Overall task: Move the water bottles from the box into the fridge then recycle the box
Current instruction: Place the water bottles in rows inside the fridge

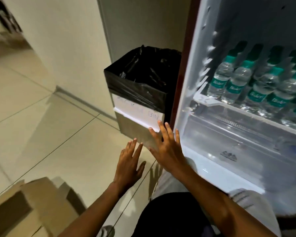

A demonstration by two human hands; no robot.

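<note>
Two bare forearms reach forward and down from the bottom of the view, palms facing the floor. The left hand [129, 165] hangs over the pale tiled floor [41, 127], wrist straight. The right hand [166, 147] stretches further ahead, its fingertips in front of the lower corner of the square metal bin lined with a black plastic bag [140, 93] and the left edge of the open white fridge [229, 134].

Motion blur softens much of the scene. The handwriting on the white paper label [138, 113] taped to the bin's front is too faint to read fully. Whether the right fingertips actually touch the label or bin cannot be told. The brown cardboard box [29, 209] sits on the floor at lower left, cut off by the frame edge and blurred, so its inside is not visible. The fridge's right part runs out of view.

Both hands are empty, fingers extended and fanned apart, thumbs out to the side.

The clear plastic water bottles with teal caps and teal labels [256, 84] stand upright in rows on a fridge shelf, well apart from the box.
</note>
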